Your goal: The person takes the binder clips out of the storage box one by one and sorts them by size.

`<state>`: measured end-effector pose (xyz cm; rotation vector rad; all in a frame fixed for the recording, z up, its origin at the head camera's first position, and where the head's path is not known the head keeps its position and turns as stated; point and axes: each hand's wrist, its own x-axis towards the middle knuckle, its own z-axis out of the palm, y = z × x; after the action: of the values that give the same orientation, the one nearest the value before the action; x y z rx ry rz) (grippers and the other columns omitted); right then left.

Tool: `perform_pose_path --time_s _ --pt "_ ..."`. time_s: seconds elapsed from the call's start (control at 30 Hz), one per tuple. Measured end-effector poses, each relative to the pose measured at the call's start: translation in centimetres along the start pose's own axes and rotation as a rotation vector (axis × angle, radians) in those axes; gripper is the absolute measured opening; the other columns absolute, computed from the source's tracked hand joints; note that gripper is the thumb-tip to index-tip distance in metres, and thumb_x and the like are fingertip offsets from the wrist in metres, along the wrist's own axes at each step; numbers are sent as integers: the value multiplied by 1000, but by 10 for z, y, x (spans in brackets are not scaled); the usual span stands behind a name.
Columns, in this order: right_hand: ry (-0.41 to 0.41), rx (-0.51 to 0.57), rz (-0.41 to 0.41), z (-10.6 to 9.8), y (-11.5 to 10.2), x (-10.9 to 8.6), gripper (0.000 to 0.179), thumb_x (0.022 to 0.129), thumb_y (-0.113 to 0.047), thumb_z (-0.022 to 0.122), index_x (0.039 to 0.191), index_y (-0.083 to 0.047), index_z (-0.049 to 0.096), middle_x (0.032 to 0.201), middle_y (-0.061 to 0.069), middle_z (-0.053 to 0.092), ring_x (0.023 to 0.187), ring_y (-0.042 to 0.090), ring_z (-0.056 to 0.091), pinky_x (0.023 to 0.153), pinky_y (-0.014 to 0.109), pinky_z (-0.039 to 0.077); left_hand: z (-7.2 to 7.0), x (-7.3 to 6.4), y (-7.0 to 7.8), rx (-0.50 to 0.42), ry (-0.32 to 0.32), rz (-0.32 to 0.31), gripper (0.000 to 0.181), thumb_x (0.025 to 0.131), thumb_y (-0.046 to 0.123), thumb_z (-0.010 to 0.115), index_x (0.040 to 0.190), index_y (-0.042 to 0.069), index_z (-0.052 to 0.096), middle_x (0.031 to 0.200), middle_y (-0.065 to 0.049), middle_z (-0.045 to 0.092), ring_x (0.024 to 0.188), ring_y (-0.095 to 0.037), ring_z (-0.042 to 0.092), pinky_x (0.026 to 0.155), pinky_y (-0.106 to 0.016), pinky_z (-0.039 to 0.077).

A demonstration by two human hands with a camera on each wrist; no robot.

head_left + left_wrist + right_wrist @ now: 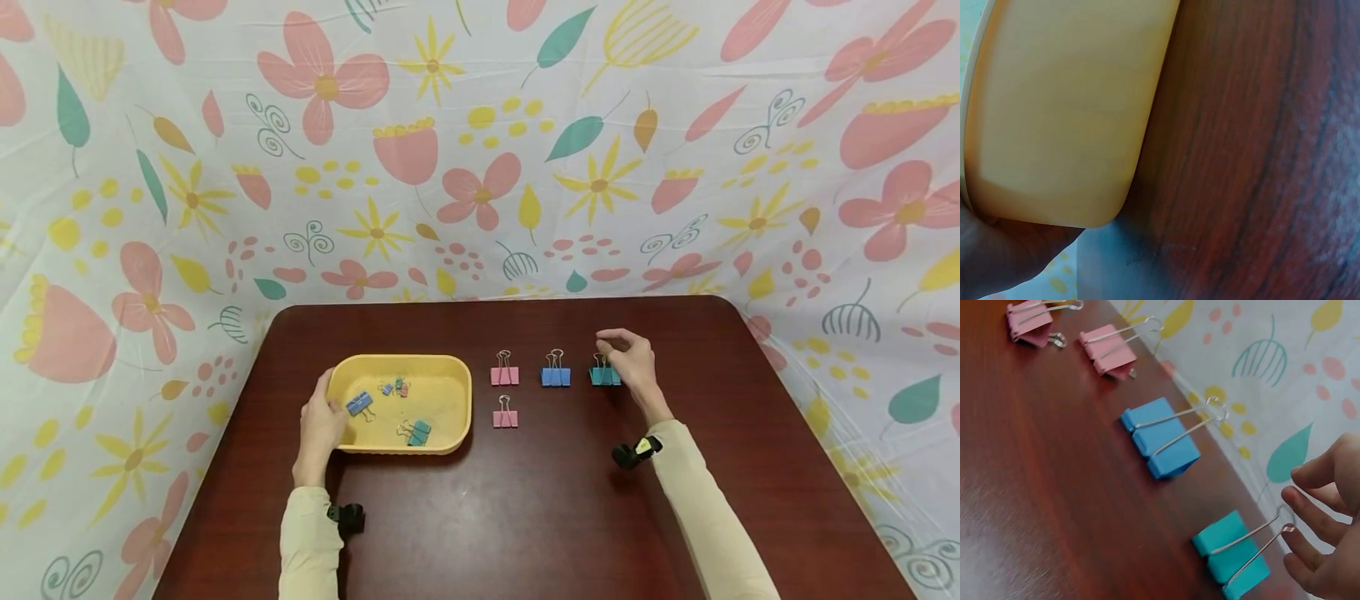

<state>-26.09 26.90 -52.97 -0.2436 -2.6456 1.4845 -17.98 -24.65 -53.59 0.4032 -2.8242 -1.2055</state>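
My left hand (321,425) grips the left end of a yellow plastic tray (405,362); the left wrist view shows the tray's side wall close up. In the tray lie a blue binder clip (359,403), a teal binder clip (419,432) and several tiny clips (402,388). My right hand (632,362) is over another teal binder clip (604,377) standing on the table. Its fingers are loosely bent right at that clip's wire handles in the right wrist view, with the thumb and forefinger not closed around them.
Left of that teal clip stands a blue binder clip (556,377), then a pink binder clip (505,377), forming a row. A smaller pink binder clip (506,418) sits in front of the first pink one. A flowered cloth (480,200) hangs behind the dark wooden table (480,533).
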Motion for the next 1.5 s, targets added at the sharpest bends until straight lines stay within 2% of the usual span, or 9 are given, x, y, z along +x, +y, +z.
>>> perform_pose_path --time_s 0.13,0.3,0.53,0.8,0.97,1.17,1.33,1.5 --pt "28 10 -31 -1 -13 4 30 100 -28 65 122 -10 72 122 15 71 85 11 61 70 27 47 1 0 -1 0 5 7 59 102 3 38 159 12 31 136 -36 55 82 -36 60 71 -44 47" --pt "24 33 -67 5 -31 5 27 99 -27 66 120 -11 72 121 14 70 90 19 62 70 28 48 0 0 -1 -8 7 14 58 102 3 37 159 12 30 140 -36 52 96 -42 60 81 -52 48" --pt "7 78 -85 23 -56 6 24 98 -24 67 117 -10 73 117 16 71 101 28 64 82 36 48 1 0 -1 -4 -4 -2 59 102 3 37 160 12 29 141 -36 51 93 -41 60 80 -51 48" --pt "-46 116 -145 48 -89 3 23 96 -20 69 115 -8 74 115 16 72 109 32 65 93 45 50 1 1 -1 -5 2 -9 60 102 2 37 160 13 29 145 -34 49 108 -45 58 89 -57 47" --pt "-75 119 -182 66 -102 -1 20 96 -18 68 113 -8 75 113 16 73 112 32 66 99 48 50 1 1 -1 -11 -1 -6 59 102 2 37 160 13 29 145 -34 49 105 -45 59 86 -54 48" --pt "-125 142 -189 88 -116 -10 20 96 -18 69 112 -8 75 112 14 74 107 31 68 91 45 53 2 1 -2 1 0 2 59 102 2 37 160 12 29 143 -34 50 100 -44 60 82 -52 48" --pt "-189 168 -169 109 -128 -18 18 95 -18 70 110 -10 76 110 11 75 103 29 69 86 39 55 1 1 -1 1 -4 -10 59 103 3 37 160 13 29 141 -34 52 96 -43 61 80 -50 48" --pt "-286 190 -204 128 -138 -27 15 95 -17 70 107 -10 77 108 8 75 95 23 69 79 32 54 1 1 -2 8 -2 4 59 102 2 37 160 12 29 141 -34 52 94 -41 60 80 -50 47"
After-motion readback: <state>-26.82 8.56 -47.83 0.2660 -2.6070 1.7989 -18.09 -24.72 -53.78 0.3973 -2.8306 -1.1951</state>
